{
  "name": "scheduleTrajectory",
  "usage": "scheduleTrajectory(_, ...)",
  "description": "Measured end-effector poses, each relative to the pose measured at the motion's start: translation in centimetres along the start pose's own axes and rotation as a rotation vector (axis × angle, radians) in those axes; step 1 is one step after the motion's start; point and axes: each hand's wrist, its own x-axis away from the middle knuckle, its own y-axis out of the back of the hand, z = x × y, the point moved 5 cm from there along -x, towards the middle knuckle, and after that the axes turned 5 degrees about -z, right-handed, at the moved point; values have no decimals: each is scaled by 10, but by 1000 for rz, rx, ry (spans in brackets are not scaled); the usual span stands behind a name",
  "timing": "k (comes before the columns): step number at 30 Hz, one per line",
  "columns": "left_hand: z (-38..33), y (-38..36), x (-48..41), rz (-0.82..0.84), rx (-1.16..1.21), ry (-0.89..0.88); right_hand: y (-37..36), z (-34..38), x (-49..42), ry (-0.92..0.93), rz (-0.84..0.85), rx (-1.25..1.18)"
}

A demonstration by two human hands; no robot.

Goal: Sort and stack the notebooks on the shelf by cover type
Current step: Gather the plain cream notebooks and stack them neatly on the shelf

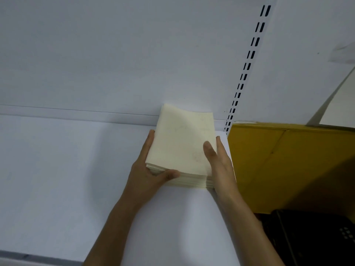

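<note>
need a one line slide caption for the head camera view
Left hand and right hand grip a stack of cream notebooks on a white shelf, beside a yellow box.

Your stack of notebooks (182, 143) has plain cream paper covers, matt and soft-looking, with only faint marks on the top one; the page edges at the front show as fine, slightly rough paper layers. The shelf (67, 169) under it looks like white painted metal, smooth with a dull sheen, and the back panel (115, 54) has the same flat white finish. The slotted upright (248, 60) looks like white-coated metal. To your right the yellow box (288, 160) reads as matt cardboard with a crease, and the black perforated object (317, 237) looks like hard, slightly shiny plastic
</note>
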Motion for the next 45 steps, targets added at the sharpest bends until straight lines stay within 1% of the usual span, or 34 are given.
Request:
scheduleTrajectory(3, -1, -1, 0, 20, 18, -12, 0, -5, -2, -70, -5, -84)
scheduleTrajectory(5, -2, -2, 1, 22, 21, -28, 1, -4, -2, -37, -36, -104)
scheduleTrajectory(8, -2, -1, 1, 8, 14, -31, 3, 3, -3, 91, -88, -74)
scheduleTrajectory(10, -1, 0, 1, 1, 12, -33, 3, 5, -3, 128, -85, -44)
scheduleTrajectory(15, 3, 1, 0, 0, 32, -19, 2, 8, -1, 136, -67, -29)
scheduleTrajectory(18, 4, 2, -1, 8, 45, -14, 5, 9, 4, 100, -38, 48)
scheduleTrajectory(21, 4, 2, 0, 17, 67, -3, 9, 12, 15, 117, -45, 125)
scheduleTrajectory(25, 3, 1, -2, 32, 67, -20, 5, 15, 17, 146, -155, 41)
scheduleTrajectory(30, 3, 0, 0, 27, 60, -51, 0, 19, 13, 276, -315, 177)
scheduleTrajectory(33, 1, 0, 0, 28, 64, -50, 3, 20, 13, 333, -350, 196)
scheduleTrajectory(39, 3, 2, 1, 14, 54, -42, 6, 17, 13, 307, -318, 93)
scheduleTrajectory(42, 3, 1, 0, 22, 34, -47, 1, 14, 9, 261, -240, 158)
scheduleTrajectory(45, 4, -2, -1, 42, 52, -40, 4, 9, 7, 240, -291, 215)
